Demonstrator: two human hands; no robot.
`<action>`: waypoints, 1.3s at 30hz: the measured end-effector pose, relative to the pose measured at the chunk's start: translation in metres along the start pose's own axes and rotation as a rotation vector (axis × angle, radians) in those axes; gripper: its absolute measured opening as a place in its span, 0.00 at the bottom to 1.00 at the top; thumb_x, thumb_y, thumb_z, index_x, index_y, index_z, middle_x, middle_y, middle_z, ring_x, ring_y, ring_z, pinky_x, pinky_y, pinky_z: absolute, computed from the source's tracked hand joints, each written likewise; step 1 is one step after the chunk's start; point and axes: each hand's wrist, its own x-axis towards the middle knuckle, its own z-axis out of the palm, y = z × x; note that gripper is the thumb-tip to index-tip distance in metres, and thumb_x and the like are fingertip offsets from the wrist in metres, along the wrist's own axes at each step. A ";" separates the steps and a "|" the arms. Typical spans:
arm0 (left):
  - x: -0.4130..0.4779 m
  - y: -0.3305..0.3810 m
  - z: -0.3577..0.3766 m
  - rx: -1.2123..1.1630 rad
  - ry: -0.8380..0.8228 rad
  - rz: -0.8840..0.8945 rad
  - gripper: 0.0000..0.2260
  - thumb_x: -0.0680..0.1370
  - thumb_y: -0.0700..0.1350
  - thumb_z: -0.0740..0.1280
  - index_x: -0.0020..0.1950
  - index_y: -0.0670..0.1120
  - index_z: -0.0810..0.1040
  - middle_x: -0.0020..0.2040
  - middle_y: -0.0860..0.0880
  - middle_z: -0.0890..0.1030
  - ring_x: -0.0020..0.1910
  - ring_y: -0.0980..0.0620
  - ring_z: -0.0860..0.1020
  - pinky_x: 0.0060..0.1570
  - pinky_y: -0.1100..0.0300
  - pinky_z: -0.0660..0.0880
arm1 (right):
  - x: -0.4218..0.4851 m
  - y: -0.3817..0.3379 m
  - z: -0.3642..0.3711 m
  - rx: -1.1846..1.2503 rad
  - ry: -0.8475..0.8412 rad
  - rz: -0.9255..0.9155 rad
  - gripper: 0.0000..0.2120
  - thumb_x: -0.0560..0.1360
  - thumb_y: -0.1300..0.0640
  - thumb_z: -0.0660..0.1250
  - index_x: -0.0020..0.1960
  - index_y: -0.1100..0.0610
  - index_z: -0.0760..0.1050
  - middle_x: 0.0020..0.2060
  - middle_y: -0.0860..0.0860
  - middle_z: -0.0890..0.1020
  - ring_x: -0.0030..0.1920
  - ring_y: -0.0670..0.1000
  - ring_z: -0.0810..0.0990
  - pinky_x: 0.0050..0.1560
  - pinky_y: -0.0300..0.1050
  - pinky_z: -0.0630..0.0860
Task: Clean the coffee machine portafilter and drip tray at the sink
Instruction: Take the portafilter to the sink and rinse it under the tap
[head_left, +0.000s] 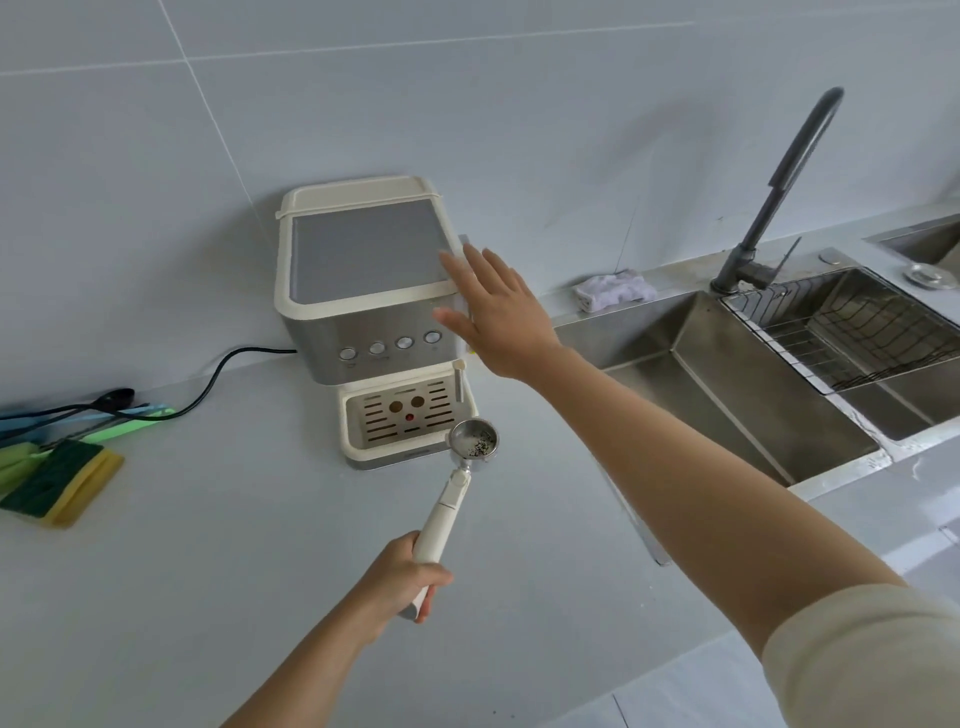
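A cream and steel coffee machine (358, 270) stands against the wall on the grey counter. Its slotted cream drip tray (402, 415) sits in the base. My left hand (402, 577) grips the cream handle of the portafilter (470, 441), whose metal basket holds coffee specks and hovers just in front of the drip tray's right corner. My right hand (493, 306) is open, fingers straight, flat against the machine's upper right side. The steel sink (727, 374) lies to the right.
A dark tall faucet (779, 192) rises behind the sink, and a wire rack (841, 332) sits across its right part. A white cloth (613, 288) lies on the sink ledge. Green-yellow sponges (57, 480), brushes and a black power cord (218, 374) are on the counter at left.
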 end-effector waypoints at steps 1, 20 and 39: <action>0.002 0.006 0.010 -0.001 0.003 0.007 0.11 0.64 0.41 0.67 0.42 0.43 0.69 0.25 0.49 0.70 0.21 0.51 0.68 0.26 0.63 0.68 | -0.012 0.009 -0.004 0.011 -0.001 0.013 0.29 0.79 0.43 0.48 0.76 0.50 0.43 0.76 0.53 0.47 0.76 0.53 0.43 0.74 0.49 0.44; 0.063 0.156 0.247 -0.006 0.029 0.144 0.08 0.72 0.35 0.67 0.40 0.41 0.69 0.24 0.48 0.70 0.18 0.53 0.68 0.23 0.64 0.68 | -0.217 0.283 -0.072 0.000 -0.178 0.312 0.34 0.79 0.41 0.46 0.74 0.54 0.32 0.75 0.51 0.37 0.75 0.51 0.36 0.75 0.48 0.40; 0.216 0.280 0.284 -0.047 0.076 0.138 0.09 0.71 0.34 0.68 0.43 0.41 0.68 0.27 0.46 0.71 0.16 0.54 0.67 0.20 0.65 0.66 | -0.089 0.486 -0.073 0.730 -0.110 0.730 0.37 0.79 0.45 0.52 0.74 0.58 0.32 0.76 0.53 0.41 0.76 0.54 0.44 0.75 0.51 0.48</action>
